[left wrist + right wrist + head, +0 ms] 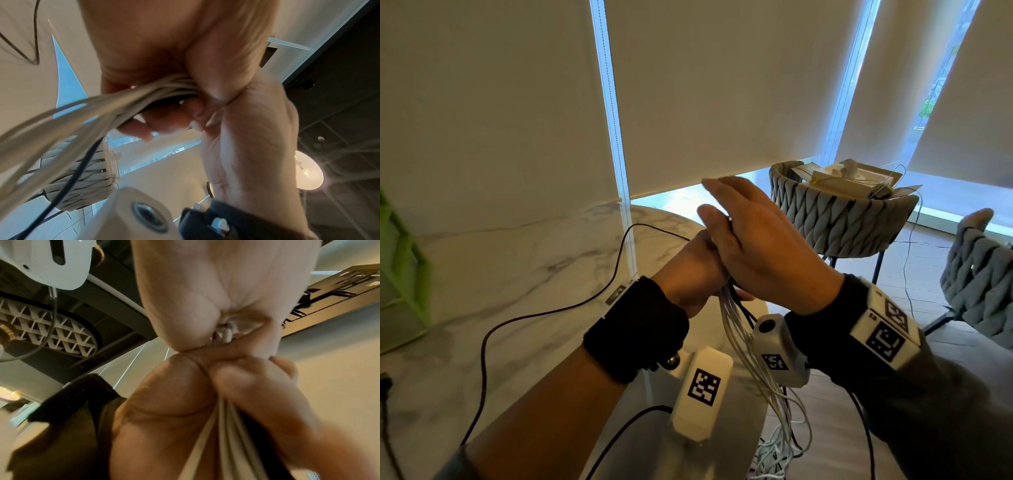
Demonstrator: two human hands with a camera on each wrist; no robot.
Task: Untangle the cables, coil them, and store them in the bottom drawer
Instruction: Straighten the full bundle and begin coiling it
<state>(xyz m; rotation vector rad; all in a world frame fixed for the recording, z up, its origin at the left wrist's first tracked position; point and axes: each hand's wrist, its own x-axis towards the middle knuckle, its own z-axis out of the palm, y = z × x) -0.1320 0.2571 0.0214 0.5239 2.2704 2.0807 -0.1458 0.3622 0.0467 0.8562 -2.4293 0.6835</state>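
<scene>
A bundle of white cables (736, 329) with a black strand in it hangs from my left hand (695, 267), whose fingers curl tightly round it above the table edge. The strands fall to a tangled heap on the floor (774, 455). My right hand (756, 240) lies over the left fist with its fingers straight, the palm against the top of the bundle. In the left wrist view the cables (131, 99) run out of the left hand (144, 48). The right wrist view shows cable ends (226, 333) squeezed between the right palm (205, 280) and the left hand (174, 402).
A thin black cable (541, 313) trails from my hands across the marble table (517, 274) and off its near edge. A green rack (400, 274) stands at the far left. Two grey woven chairs (842, 222) (979, 274) stand to the right, one holding boxes (849, 176).
</scene>
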